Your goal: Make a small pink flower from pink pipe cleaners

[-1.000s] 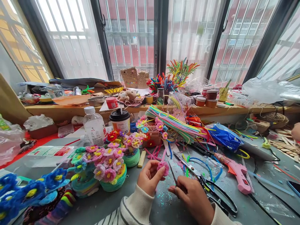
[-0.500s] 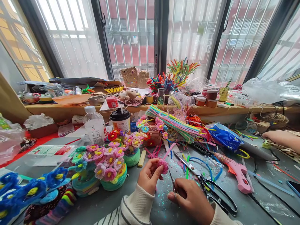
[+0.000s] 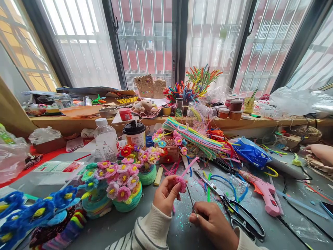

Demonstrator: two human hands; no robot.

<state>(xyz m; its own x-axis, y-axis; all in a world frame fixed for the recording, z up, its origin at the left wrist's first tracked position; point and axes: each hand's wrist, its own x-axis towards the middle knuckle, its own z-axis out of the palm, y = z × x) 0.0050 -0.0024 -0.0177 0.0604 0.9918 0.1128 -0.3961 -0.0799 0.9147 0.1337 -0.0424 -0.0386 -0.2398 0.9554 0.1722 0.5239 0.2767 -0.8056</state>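
My left hand (image 3: 166,195) pinches a small pink fuzzy pipe-cleaner flower (image 3: 182,184), whose pink stem (image 3: 191,165) sticks up to the right. To the right and lower, my right hand (image 3: 212,220) is closed on a thin, slightly bent wire-like piece (image 3: 191,198). The far end of that piece reaches the flower; whether it is a wire or a slim tool I cannot make out. Large black-handled scissors (image 3: 221,196) lie open on the grey table (image 3: 182,234), just beyond my right hand. Finished pipe-cleaner flowers (image 3: 125,178) in pots stand left of my left hand.
A pink glue gun (image 3: 265,194) lies to the right with its cord. Behind my hands are a bundle of pipe cleaners (image 3: 195,137), a lidded cup (image 3: 134,135) and a plastic bottle (image 3: 105,140). Another person's arm (image 3: 322,154) shows at the right edge.
My right hand has shifted slightly right and down, and the thin piece slants more between it and the flower. My left hand keeps its pinch. The other person's arm has drawn back rightward.
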